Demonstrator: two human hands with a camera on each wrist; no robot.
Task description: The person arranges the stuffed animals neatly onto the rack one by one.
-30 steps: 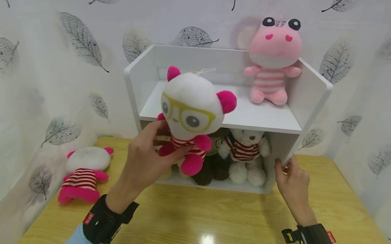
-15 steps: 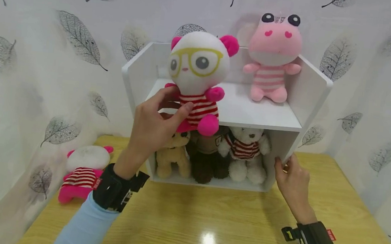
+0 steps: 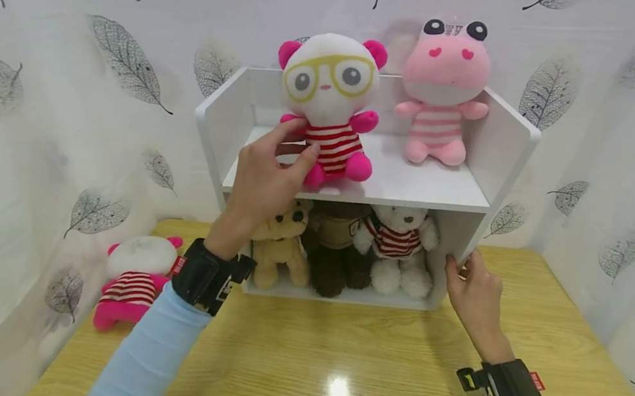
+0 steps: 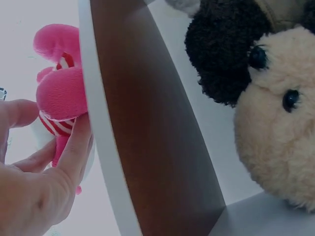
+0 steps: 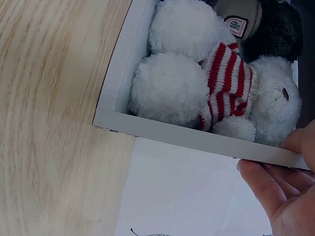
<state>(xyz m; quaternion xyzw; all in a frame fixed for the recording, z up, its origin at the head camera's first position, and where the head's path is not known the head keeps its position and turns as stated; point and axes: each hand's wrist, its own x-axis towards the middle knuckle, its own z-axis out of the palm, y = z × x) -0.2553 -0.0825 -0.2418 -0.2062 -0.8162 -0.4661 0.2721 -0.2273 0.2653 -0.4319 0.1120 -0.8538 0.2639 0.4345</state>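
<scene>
My left hand [image 3: 270,170] holds a plush panda [image 3: 334,148] by its striped body, thumb in front and fingers at its side. White head, yellow printed glasses and bright pink limbs mark this panda. It is upright at the front of the upper level of a white shelf [image 3: 429,187]; whether its feet touch the board I cannot tell. In the right wrist view, my right hand [image 5: 290,191] grips the shelf's side panel [image 5: 197,141] between thumb and fingers. Right of the panda, a pink plush hippo [image 3: 446,76] sits on the same level.
The lower level holds a tan plush dog [image 3: 279,252], a brown plush toy [image 3: 340,258] and a white plush toy [image 3: 401,258] in a striped top. Another pink-and-white plush toy [image 3: 139,263] lies on the wooden table [image 3: 301,357] at left. A leaf-patterned backdrop [image 3: 66,152] surrounds the table.
My left hand has raised the panda from in front of the lower level to the upper level, and the panda has turned more upright. My right hand stays on the side panel.
</scene>
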